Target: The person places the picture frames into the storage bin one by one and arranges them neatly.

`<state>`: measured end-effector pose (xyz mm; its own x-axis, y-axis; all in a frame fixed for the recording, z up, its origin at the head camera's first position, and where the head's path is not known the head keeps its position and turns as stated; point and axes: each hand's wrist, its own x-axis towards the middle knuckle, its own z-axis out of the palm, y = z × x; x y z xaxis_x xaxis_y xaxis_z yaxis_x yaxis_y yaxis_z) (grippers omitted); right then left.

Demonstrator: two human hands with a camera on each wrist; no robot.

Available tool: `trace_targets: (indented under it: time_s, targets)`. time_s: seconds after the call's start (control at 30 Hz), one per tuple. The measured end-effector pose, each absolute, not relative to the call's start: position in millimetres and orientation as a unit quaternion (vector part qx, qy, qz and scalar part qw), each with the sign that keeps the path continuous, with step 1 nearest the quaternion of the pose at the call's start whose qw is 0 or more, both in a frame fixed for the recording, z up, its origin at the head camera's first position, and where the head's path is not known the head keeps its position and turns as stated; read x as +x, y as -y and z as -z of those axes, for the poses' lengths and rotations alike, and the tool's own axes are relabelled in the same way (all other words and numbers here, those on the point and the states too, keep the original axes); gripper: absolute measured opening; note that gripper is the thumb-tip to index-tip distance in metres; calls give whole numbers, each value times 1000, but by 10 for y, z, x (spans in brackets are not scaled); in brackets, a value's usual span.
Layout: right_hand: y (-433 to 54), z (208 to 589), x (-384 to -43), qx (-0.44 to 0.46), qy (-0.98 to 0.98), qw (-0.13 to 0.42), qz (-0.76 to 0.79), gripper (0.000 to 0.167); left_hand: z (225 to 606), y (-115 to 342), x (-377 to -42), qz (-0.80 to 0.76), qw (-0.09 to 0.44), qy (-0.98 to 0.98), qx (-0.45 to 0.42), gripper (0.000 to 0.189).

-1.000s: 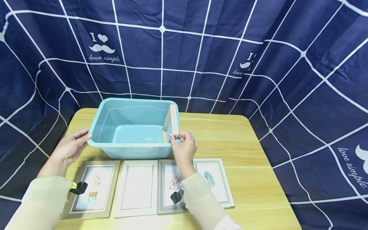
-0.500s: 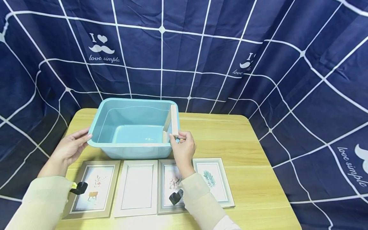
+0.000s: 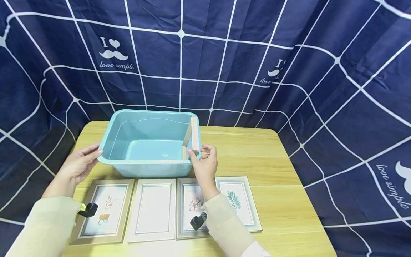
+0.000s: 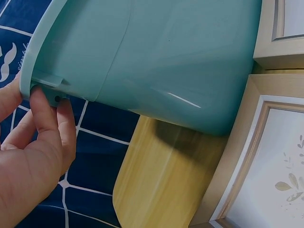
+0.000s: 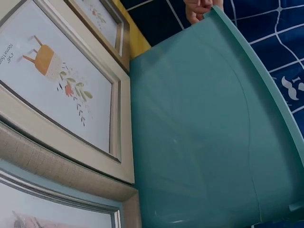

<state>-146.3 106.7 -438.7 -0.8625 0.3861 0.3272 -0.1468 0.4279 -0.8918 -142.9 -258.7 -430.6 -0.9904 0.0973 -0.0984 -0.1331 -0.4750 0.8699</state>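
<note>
A light blue plastic tub (image 3: 146, 169) stands on the table behind a row of picture frames. My left hand (image 3: 78, 165) pinches its left rim, fingertips curled under the lip in the left wrist view. At the tub's near right corner, my right hand (image 3: 205, 166) grips the rim, thumb on the inner side and fingers outside. Inside the tub, a pale wooden-edged picture frame (image 3: 194, 135) stands on edge against the right wall, close to my right thumb. The right wrist view shows the tub's front wall, not the right hand's fingers.
In front of the tub lie a plant-pot picture frame (image 3: 106, 210), a white-looking frame (image 3: 154, 210), a flower picture frame (image 3: 189, 189) partly under my right wrist, and a leaf picture frame (image 3: 239, 203). A navy grid curtain (image 3: 160, 53) surrounds the wooden table (image 3: 276, 200).
My right hand's fingers have shifted slightly on the tub's near right corner. My left hand, the tub and the frames look the same.
</note>
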Motion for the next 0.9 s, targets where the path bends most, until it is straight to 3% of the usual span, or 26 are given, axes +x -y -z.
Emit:
trace_targets:
  time_s: [0.3, 0.9]
  targets:
    - [-1268, 4411, -1438, -16, 814, 214, -540, 56, 4299, 2588, -1424, -854, 66, -516, -17, 31]
    - [-2197, 4742, -1403, 46, 845, 117, -520, 47, 4336, 2606, -1432, -864, 74, -498, -4, 35]
